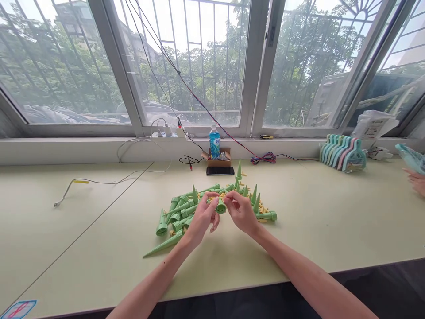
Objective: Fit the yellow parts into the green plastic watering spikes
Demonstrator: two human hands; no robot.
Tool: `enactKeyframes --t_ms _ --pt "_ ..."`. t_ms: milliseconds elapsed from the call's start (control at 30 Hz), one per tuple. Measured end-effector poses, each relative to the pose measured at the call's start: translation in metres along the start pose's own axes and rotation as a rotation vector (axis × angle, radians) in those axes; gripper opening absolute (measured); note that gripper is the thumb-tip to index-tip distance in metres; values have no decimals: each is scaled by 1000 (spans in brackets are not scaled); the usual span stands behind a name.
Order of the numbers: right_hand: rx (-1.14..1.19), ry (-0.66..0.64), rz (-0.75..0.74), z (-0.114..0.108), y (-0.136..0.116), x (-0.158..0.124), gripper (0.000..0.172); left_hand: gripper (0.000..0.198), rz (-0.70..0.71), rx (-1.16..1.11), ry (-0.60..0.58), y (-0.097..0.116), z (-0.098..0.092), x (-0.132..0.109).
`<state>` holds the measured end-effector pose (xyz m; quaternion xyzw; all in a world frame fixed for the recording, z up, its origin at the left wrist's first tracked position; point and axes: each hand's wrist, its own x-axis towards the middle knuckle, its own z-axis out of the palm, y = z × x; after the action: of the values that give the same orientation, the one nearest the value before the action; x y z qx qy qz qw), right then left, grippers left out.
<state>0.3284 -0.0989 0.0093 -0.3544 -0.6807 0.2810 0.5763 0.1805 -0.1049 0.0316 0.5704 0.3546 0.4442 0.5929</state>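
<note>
A green plastic piece (221,206) with a round, open end is held above the near edge of the pile, directly between the two hands, its opening turned toward the camera. It is pinched from the left between the thumb and fingers of the left hand (209,212), whose lower fingers are curled beneath. The right hand (239,212) is brought close on the other side, thumb and forefinger drawn toward each other at the piece's right edge; whether anything small is gripped there cannot be told.

Beyond and to both sides of the hands, green spikes (181,212) are heaped, mostly lying flat on the left, with one long spike (164,245) pointed toward the near left. Several upright spikes (239,169) are seen behind and beside the right hand, where small yellow parts (264,209) are scattered among them.

Past the pile, a dark phone (220,171) is laid on the pale table (332,221) before a small carton (219,163), in which a blue bottle (214,142) is stood. Farther right, pastel hangers (343,153) are grouped near the windowsill, and a plastic-wrapped item (411,157) is held by another person's hand (417,180).
</note>
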Motion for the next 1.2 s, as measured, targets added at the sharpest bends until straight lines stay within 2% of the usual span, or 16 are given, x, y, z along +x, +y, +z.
enactKeyframes --t_ms 267,467,667,833,933,1000,1200 --pt "-72 41 59 -1 4 1 31 35 206 277 31 -11 -1 -2" --pt "-127 61 90 -1 6 2 35 29 314 508 105 -17 -2 -3" --pt "-126 92 104 1 4 2 34 30 367 581 117 -18 0 -4" --pt "-78 131 104 2 3 1 34 36 391 535 230 -15 3 -3" --pt "-66 144 108 1 4 1 34 31 362 495 298 -12 4 -1" --pt "-63 140 99 1 4 0 34 31 294 475 289 -10 3 0" --pt "-62 65 32 1 3 -1 32 42 -11 126 52 -6 2 3"
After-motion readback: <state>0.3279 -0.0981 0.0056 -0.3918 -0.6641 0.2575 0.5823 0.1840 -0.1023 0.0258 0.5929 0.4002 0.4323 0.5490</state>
